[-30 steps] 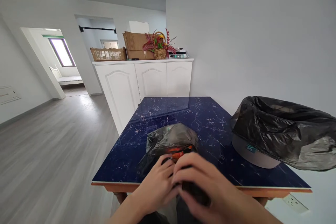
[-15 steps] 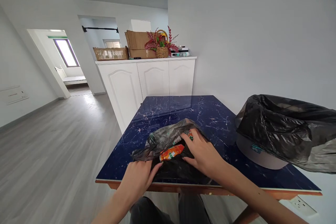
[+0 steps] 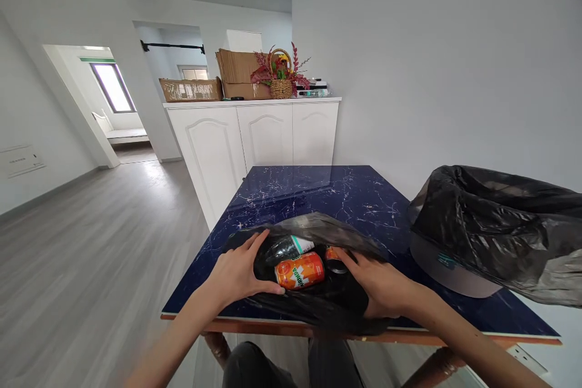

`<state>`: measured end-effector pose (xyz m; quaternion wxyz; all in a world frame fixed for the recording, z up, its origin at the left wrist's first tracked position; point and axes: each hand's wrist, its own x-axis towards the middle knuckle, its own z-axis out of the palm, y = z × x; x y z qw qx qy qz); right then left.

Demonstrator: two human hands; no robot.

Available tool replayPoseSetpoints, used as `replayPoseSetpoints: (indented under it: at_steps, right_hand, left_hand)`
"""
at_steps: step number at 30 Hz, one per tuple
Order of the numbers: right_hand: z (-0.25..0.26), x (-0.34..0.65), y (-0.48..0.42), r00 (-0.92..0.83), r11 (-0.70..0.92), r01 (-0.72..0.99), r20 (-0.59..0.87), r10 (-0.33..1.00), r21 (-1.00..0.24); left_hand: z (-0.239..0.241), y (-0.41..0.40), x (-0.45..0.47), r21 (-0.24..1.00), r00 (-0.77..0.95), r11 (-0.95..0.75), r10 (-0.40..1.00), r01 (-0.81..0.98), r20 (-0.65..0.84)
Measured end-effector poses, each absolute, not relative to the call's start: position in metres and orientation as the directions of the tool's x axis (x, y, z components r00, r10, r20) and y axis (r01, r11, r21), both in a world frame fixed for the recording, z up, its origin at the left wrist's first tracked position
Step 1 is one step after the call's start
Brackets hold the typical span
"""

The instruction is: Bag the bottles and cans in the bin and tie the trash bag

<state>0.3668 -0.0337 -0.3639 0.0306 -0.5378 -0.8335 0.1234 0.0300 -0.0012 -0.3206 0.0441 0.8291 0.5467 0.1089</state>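
On the blue marbled table (image 3: pixel 291 194) lies a black plastic bag (image 3: pixel 327 224), its mouth wide and facing me. Inside it sit an orange soda can (image 3: pixel 300 271) on its side, a clear bottle with a white and green label (image 3: pixel 284 248), and a second orange can (image 3: pixel 335 262), partly covered. My left hand (image 3: pixel 236 270) spreads its fingers at the left of the bag's mouth, thumb tip by the front can. My right hand (image 3: pixel 379 282) reaches in from the right with fingers stretched, touching the second can; some of its fingers are hidden.
To the right stands a grey bin (image 3: pixel 459 270) lined with a black bag (image 3: pixel 491 224), overhanging the table's right side. Behind the table is a white cabinet (image 3: pixel 268 133) bearing cardboard boxes (image 3: pixel 191 90) and a flower basket (image 3: pixel 281 88). A wall rises on the right.
Both hands have moved apart, and the bag's mouth has widened. The front can and the bottle now show more fully, and the second can's end has come into view.
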Motion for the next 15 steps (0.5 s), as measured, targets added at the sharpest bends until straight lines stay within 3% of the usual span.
replayPoseSetpoints:
  at_steps: [6, 10, 15]
  right_hand:
    - [-0.366, 0.383, -0.037, -0.363, 0.32, 0.88, -0.063, 0.93, -0.351]
    - [-0.371, 0.377, -0.037, -0.333, 0.345, 0.806, 0.113, 0.936, -0.481]
    - [-0.38, 0.357, -0.04, -0.38, 0.494, 0.787, 0.34, 0.86, -0.37]
  left_hand:
    - [-0.328, 0.008, 0.018, 0.157, 0.331, -0.375, 0.91, 0.914, 0.249]
    - [-0.328, 0.011, 0.023, 0.147, 0.427, -0.475, 0.863, 0.868, 0.269]
    - [-0.332, 0.01, 0.032, 0.116, 0.649, -0.696, 0.708, 0.709, 0.278]
